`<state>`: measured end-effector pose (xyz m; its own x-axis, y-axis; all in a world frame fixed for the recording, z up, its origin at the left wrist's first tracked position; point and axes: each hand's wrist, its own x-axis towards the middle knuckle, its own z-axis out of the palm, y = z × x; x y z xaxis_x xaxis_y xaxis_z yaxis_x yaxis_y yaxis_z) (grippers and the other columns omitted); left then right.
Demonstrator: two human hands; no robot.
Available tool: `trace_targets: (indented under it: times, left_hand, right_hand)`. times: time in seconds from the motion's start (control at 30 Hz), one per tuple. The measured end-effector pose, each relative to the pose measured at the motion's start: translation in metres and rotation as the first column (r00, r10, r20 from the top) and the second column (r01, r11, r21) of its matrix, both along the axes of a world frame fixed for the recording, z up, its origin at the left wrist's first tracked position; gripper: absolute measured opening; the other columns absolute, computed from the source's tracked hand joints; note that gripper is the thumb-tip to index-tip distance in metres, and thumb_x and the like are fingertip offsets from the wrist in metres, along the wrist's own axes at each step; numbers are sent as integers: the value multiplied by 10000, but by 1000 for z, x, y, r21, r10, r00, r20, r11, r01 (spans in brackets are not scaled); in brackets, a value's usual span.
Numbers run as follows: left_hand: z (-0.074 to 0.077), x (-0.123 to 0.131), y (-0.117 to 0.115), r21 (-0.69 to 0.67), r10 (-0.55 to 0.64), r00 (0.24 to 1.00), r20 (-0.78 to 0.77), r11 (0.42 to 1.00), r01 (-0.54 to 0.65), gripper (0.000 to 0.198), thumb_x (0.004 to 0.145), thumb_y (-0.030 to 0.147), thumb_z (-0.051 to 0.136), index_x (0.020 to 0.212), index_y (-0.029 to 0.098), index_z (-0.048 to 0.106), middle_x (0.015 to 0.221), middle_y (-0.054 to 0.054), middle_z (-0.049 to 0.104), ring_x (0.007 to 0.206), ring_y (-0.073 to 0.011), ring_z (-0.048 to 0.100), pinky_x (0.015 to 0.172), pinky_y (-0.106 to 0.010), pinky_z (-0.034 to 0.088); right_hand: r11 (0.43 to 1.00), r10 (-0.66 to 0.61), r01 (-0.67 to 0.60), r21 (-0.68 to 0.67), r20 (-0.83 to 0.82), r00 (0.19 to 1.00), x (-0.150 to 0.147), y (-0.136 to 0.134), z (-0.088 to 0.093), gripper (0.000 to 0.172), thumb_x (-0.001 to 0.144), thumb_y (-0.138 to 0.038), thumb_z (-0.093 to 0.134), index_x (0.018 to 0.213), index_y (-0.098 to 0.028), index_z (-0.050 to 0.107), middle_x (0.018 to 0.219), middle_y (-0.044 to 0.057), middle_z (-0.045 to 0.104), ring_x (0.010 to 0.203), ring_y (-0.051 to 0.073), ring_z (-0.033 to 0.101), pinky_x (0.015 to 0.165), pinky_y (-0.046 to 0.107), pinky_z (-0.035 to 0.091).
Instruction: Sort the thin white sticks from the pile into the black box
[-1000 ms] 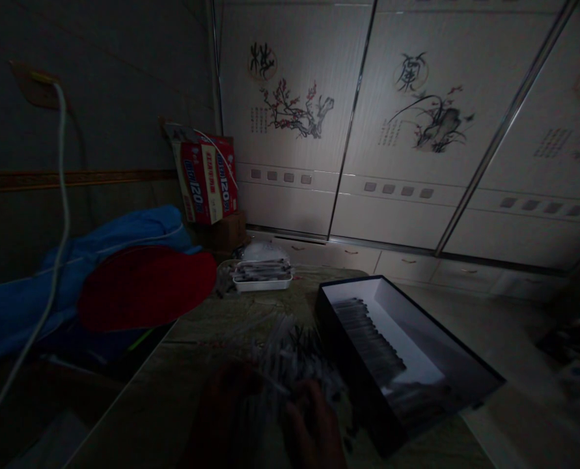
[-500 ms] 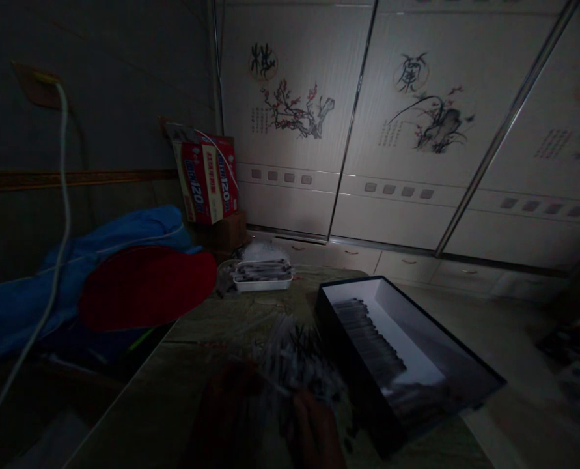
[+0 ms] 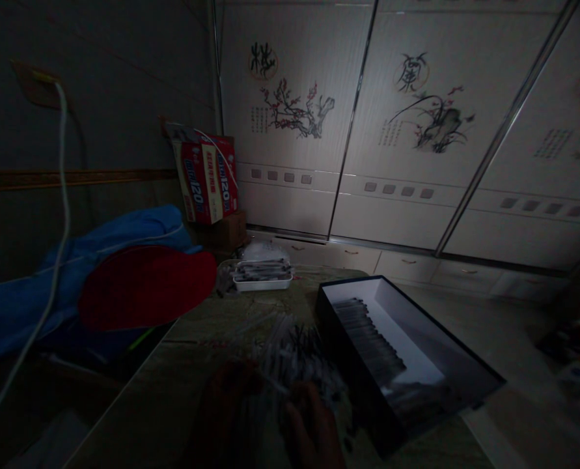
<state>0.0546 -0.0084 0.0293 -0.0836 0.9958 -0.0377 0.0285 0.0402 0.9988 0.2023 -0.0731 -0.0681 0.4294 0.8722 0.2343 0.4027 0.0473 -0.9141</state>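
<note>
The room is very dim. My left hand (image 3: 228, 400) and my right hand (image 3: 314, 426) are low over the table (image 3: 172, 391), at the near edge of a loose pile of thin pale sticks (image 3: 297, 358). Between the hands runs one pale stick (image 3: 271, 384). The left hand's fingers look curled around its end. The right hand's fingers are bent down into the pile, and what they grip is lost in the dark. To the right lies an open black box (image 3: 465, 361) with a white lining, with a row of dark sticks (image 3: 368, 335) stacked along its left side.
A small white tray (image 3: 263, 284) of more sticks sits at the table's far end. A round red object (image 3: 143, 286) and blue cloth (image 3: 36, 286) lie at the left, with a white cable (image 3: 60, 215) hanging. A red carton (image 3: 204, 179) stands before painted wardrobe doors (image 3: 392, 117).
Almost nothing differs. My right hand has shifted slightly at the near edge of the pile; the left hand, the box and the tray have stayed put.
</note>
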Motion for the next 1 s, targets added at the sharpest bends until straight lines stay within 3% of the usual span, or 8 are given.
trace_targets:
  times: [0.13,0.33,0.5,0.7,0.87,1.0]
  left_hand:
    - [-1,0,-1,2,6,1000,-9,1000,-6,338,618,534,672,598,196,680,594,-38,694,623,-238,652,616,-320,516]
    - [-7,-1,2,3,-29,1000,-11,1000,29,327,675,492,664,621,169,657,600,-19,684,604,-176,642,629,-310,512]
    - [-15,-2,4,15,-51,999,-5,999,52,337,708,483,654,668,148,642,606,7,666,602,-139,633,636,-303,512]
    - [-19,-2,5,25,-45,999,-4,999,45,358,716,501,638,710,143,651,636,6,680,622,-149,650,625,-303,518]
    - [-18,-3,5,39,-54,998,-31,998,56,351,725,497,630,679,150,648,605,8,670,593,-140,637,617,-297,514]
    - [-15,-6,5,39,-27,998,-50,999,28,367,723,518,607,659,161,664,614,-14,692,610,-171,656,606,-291,517]
  right_hand:
    - [999,0,-1,54,33,999,1,1,3,531,798,-700,425,966,-265,679,1021,75,700,982,264,624,885,374,476]
    - [999,49,-49,18,-14,999,-1,5,6,503,856,-635,394,998,-236,665,771,44,687,667,188,634,613,278,517]
    - [997,-48,50,67,-29,998,-2,3,3,516,776,-697,468,933,-263,699,851,55,711,878,248,639,772,320,518]
    - [999,8,-4,45,-81,997,-3,6,9,489,799,-656,482,948,-234,679,738,28,686,683,183,636,628,249,502]
    - [994,87,-83,64,-60,994,-2,8,14,475,858,-619,407,761,-236,671,609,11,635,573,167,592,575,246,464]
    - [997,44,-41,65,-46,998,0,8,16,430,847,-595,455,868,-230,682,643,9,648,607,167,604,605,245,457]
